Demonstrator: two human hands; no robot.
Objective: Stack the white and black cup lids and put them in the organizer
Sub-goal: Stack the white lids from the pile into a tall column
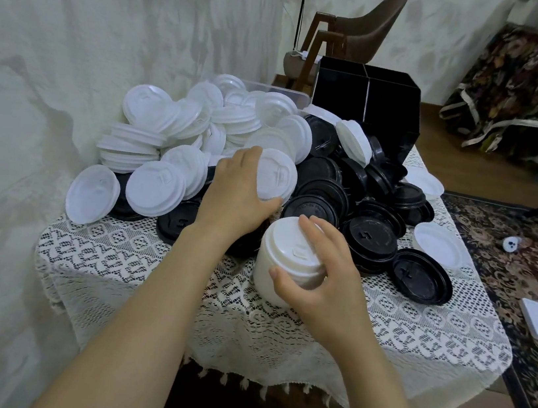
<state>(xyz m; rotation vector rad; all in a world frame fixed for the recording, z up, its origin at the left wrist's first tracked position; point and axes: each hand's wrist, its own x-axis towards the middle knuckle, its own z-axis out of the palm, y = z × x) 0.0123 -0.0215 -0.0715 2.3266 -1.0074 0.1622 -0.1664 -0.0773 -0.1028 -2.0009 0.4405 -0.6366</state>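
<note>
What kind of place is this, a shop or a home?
Probably a room in a home, not a café: I see a lace tablecloth, a patterned carpet and, further back, an upholstered chair.

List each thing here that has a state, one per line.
left hand, grips a white lid at the pile's front.
right hand, holds the white lid stack, which stands on the tablecloth.
loose white lids, jumbled, unstacked.
loose black lids, jumbled, unstacked.
organizer, upright at the table's far edge; contents not visible.
</note>
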